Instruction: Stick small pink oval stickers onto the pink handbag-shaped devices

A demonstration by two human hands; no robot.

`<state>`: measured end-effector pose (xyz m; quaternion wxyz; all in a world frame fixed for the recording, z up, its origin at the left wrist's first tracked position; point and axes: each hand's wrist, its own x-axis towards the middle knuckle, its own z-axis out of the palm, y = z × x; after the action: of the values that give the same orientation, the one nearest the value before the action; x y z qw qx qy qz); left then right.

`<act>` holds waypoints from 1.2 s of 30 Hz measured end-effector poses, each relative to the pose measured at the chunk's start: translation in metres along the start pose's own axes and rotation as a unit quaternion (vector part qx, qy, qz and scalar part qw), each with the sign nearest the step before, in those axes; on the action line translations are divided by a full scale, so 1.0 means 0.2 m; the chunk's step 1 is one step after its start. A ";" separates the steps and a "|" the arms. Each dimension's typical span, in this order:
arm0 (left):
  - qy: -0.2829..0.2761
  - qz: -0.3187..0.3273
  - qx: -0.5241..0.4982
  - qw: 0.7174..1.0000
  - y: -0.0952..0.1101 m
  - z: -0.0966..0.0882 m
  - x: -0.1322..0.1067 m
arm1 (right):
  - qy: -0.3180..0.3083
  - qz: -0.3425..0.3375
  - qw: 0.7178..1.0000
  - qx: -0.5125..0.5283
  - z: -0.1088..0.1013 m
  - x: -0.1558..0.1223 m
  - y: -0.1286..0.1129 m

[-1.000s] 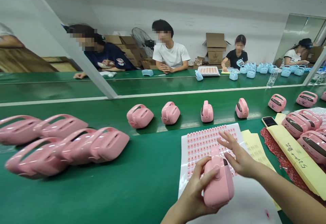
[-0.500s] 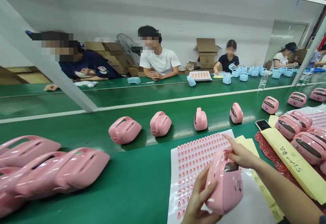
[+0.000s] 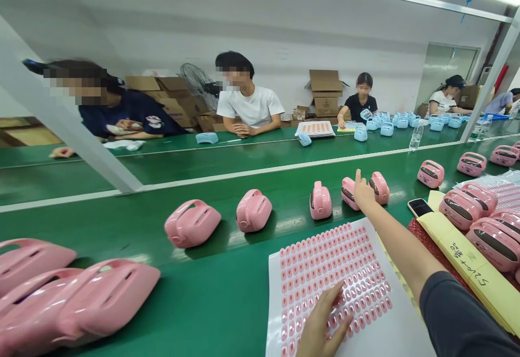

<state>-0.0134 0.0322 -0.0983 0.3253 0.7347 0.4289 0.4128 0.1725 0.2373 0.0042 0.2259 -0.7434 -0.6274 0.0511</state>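
My right hand (image 3: 364, 192) is stretched out over the green belt, at a pink plastic casing (image 3: 348, 191) with a handle and dark window. Its index finger points up while the others close at the casing's handle, partly hiding it. Another pink casing (image 3: 380, 187) stands just right of that hand. Nearer me, my left hand (image 3: 320, 319) hovers over a white sheet of small oval pink stickers (image 3: 325, 265), fingers apart and curved, holding nothing I can see.
More pink casings (image 3: 193, 222) stand along the belt, with a cluster (image 3: 105, 297) at left. At right lie a phone (image 3: 420, 208), yellow paper (image 3: 463, 259) and grouped casings (image 3: 493, 238). Across the belt sit several people near blue casings (image 3: 387, 129); a slanted post (image 3: 89, 129) rises at left.
The pink casing has left my left hand and is now on the belt at my right hand, which has moved forward. My left hand has opened over the sticker sheet. The view has shifted slightly.
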 end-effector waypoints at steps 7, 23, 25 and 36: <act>0.000 -0.022 -0.026 0.999 0.02 -0.01 0.00 | 0.042 0.049 0.998 0.026 -0.04 0.08 0.20; 0.026 -0.155 -0.367 0.917 0.24 0.10 -0.04 | -0.064 0.176 0.920 0.345 -0.30 -0.71 0.50; 0.019 -0.165 -0.425 0.890 0.24 0.13 -0.09 | -0.172 0.152 0.859 0.457 -0.22 -0.90 0.40; 0.125 -0.235 -0.599 0.755 0.08 0.07 -0.23 | -0.051 0.101 0.953 0.281 -0.08 -0.71 0.51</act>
<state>-0.0081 -0.0167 -0.1066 0.7294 0.2068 0.2899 0.5841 0.2412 0.0866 -0.0513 0.3871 -0.7057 -0.5204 0.2852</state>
